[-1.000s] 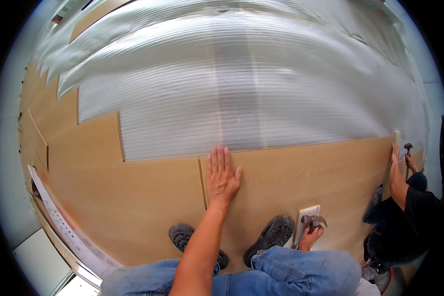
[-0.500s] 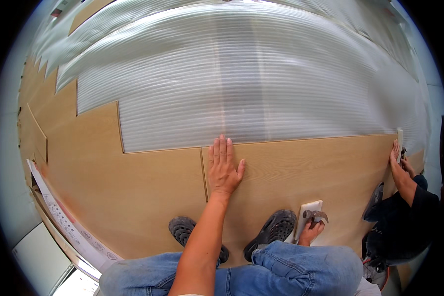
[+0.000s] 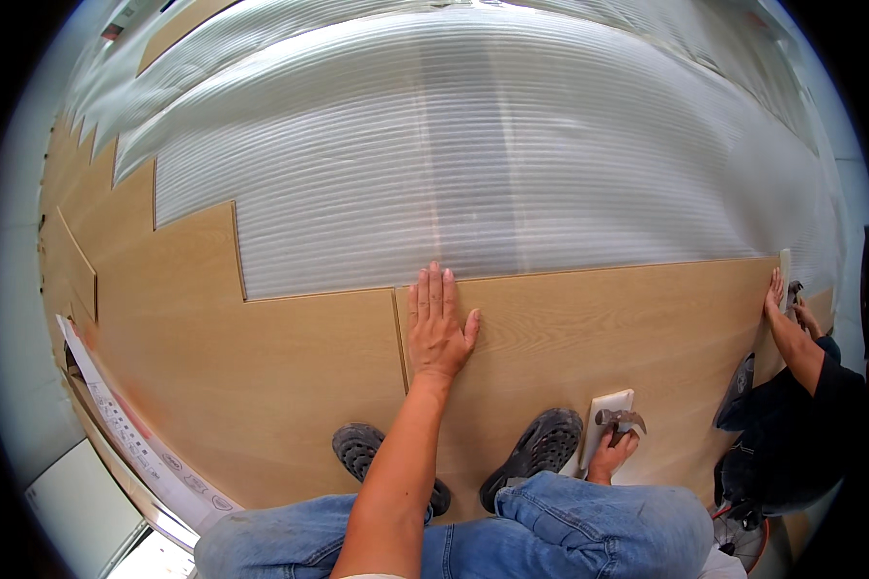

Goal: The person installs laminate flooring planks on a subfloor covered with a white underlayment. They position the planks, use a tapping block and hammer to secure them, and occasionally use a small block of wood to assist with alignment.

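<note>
Left hand (image 3: pixel 438 336) flat on a plank (image 3: pixel 599 314) at the floor's (image 3: pixel 193 357) far edge, fingers released — right hand (image 3: pixel 611 455), fingers clenched round a hammer (image 3: pixel 620 419).

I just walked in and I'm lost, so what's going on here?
The person's left hand lies flat on a wood-look floor plank, beside the seam at its left end. The right hand grips a claw hammer near a white block. At the plank's right end, a co-worker has one hand and holds another hammer. Ribbed silvery underlay shows beyond.
</note>
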`<state>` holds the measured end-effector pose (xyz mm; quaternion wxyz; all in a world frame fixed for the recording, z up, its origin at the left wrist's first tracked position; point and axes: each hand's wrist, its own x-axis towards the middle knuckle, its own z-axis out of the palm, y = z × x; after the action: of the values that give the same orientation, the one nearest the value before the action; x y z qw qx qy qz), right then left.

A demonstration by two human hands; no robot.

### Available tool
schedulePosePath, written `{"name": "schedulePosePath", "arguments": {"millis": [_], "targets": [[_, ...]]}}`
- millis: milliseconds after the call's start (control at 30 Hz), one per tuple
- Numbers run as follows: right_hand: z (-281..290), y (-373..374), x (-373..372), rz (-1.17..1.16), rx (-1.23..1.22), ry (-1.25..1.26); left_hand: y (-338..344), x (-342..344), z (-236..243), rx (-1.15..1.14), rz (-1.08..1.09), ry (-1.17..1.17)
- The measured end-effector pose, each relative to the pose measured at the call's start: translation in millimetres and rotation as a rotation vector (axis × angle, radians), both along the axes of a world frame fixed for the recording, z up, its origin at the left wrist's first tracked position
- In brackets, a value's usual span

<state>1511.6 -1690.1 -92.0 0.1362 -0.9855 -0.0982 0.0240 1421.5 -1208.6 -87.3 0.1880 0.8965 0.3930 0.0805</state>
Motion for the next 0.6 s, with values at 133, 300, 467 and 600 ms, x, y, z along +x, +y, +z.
{"name": "schedulePosePath", "arguments": {"millis": [133, 300, 467, 600], "targets": [[3.7, 6.6, 1.1, -0.007, 0.02, -0.008, 0.2, 0.4, -0.7, 0.001, -0.003, -0.005], [2.7, 3.0, 2.4, 0.017, 0.015, -0.016, 0.4, 1.0, -0.9, 0.008, -0.008, -0.007], [2.5, 1.2, -0.3, 0.036, 0.008, -0.032, 0.6, -1.4, -0.9, 0.014, -0.012, -0.028], [6.6, 10.0, -3.3, 0.011, 0.04, -0.01, 7.0, -8.9, -7.7, 0.006, -0.042, -0.093]]}}
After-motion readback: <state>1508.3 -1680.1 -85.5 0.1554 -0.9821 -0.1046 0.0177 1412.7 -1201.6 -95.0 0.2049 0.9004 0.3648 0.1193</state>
